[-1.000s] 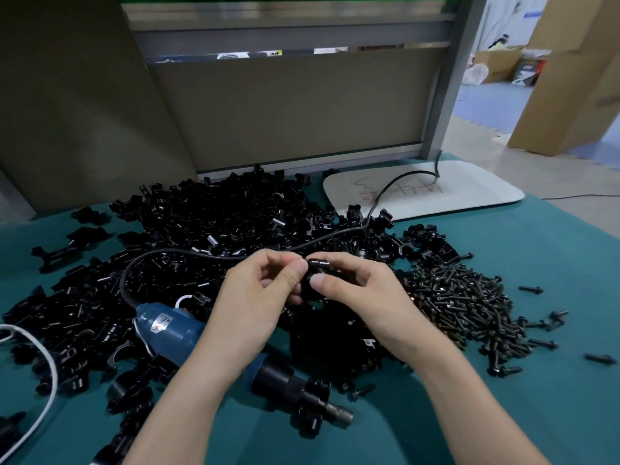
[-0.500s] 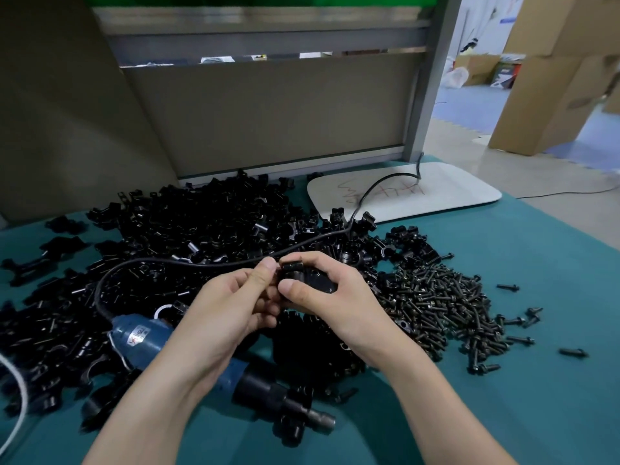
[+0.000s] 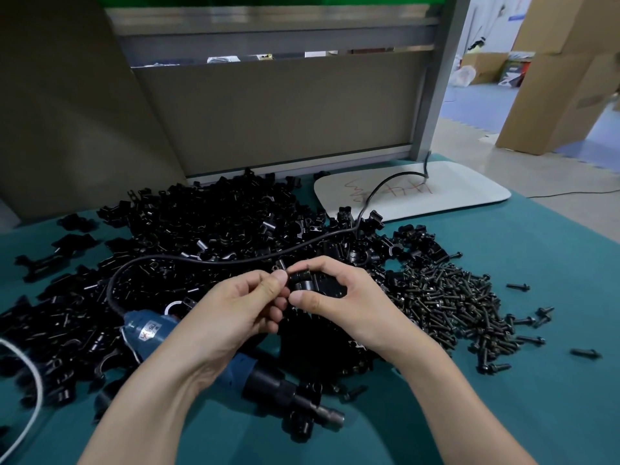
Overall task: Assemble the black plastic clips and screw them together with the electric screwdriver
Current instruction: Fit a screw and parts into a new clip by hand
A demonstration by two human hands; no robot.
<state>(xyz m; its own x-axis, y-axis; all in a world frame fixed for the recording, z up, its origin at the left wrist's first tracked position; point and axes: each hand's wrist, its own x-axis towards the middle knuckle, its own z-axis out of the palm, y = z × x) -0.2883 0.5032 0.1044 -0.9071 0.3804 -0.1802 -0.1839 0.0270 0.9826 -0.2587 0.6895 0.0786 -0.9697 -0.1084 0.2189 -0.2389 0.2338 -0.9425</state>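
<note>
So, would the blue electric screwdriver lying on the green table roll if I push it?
The blue electric screwdriver has a round barrel, so it could roll slightly. Its stiff-looking black cable, looped over the black plastic clips, would probably drag it back.

Screwdriver (image 3: 149, 330) midsection behind left forearm (image 3: 157, 397)

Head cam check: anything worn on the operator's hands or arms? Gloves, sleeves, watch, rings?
Nothing worn that shows. The left hand and right hand are bare: no gloves, and no rings on the fingers in view. The left forearm and right forearm are uncovered down to the bottom edge of the frame: no sleeves, watch, wristband or strap. No markings on either arm.
</note>
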